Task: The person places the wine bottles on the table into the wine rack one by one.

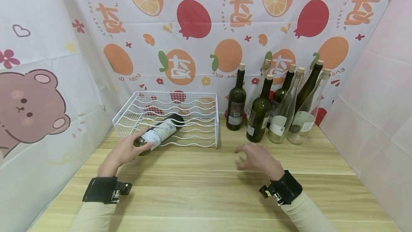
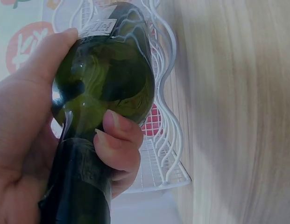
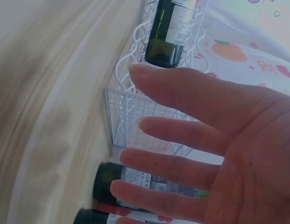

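My left hand (image 1: 127, 149) grips a dark green wine bottle (image 1: 162, 133) with a white label. In the left wrist view its fingers curl round the shoulder and neck of the green glass (image 2: 105, 81). The bottle lies slanted over the front of a white wire rack (image 1: 216, 124) with wavy bars, its base towards the back right. The neck is hidden by the hand in the head view. My right hand (image 1: 257, 158) hovers over the table in front of the standing bottles, holding nothing. Its fingers (image 3: 173, 168) are spread in the right wrist view.
Several corked bottles stand at the back right, among them a dark green bottle (image 1: 236, 106) nearest the rack and a clear bottle (image 1: 304, 122) furthest right. The wooden table (image 1: 199, 189) meets a fruit-print cloth (image 1: 199, 53) behind and cloth walls at both sides.
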Tool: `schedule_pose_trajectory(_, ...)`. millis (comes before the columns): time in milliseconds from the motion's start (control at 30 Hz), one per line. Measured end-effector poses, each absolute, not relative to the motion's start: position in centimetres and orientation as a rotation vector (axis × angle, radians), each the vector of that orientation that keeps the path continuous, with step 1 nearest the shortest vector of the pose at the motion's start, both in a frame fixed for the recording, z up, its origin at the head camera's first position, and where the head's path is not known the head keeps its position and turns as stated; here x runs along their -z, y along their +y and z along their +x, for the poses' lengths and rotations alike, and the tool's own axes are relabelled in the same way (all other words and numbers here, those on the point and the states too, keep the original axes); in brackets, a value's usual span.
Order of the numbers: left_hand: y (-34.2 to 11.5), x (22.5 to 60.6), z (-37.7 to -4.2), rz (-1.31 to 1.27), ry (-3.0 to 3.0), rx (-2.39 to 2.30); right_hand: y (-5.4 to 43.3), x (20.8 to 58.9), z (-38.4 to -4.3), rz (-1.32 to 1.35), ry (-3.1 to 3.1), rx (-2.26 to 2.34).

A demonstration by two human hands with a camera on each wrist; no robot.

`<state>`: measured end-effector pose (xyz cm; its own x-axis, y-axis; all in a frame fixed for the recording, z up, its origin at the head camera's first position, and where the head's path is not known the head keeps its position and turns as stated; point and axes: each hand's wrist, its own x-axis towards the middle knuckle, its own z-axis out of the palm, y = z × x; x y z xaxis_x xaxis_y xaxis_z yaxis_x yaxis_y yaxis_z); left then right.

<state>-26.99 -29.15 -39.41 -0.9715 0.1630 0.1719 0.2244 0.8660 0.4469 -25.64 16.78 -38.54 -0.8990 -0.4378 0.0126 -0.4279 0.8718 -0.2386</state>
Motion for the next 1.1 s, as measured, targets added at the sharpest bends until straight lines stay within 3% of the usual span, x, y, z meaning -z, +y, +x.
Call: schedule_pose_trajectory(1100, -29.9, 40.5, -27.7, -0.040, -2.869, 0.764, 16.8, 38.7, -25.7, -0.693, 2.991, 0.375)
